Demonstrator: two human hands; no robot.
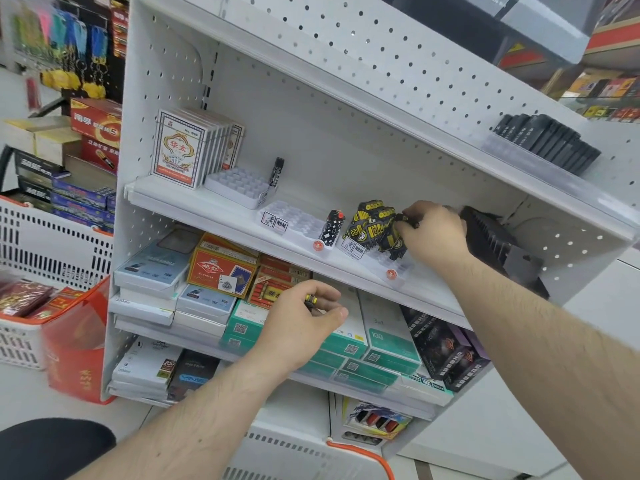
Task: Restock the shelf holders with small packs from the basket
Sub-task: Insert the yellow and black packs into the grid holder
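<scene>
On the middle shelf [433,292], the right hand [433,230] pinches a small dark item against the cluster of yellow-and-black packs [375,226] standing in the rightmost slotted holder [391,268], near the shelf's front lip. Left of that cluster, the next holder [294,220] carries one checkered pack [330,228] and many open slots. A black ribbed display [498,244] crowds the right side. Below the shelf, the left hand [301,320] grips another yellow-and-black pack [311,300]. The white basket [45,251] sits far left.

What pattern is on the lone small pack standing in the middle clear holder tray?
Black with small white squares and a red top, on the lone small pack; the head view, the only one, shows it.
</scene>
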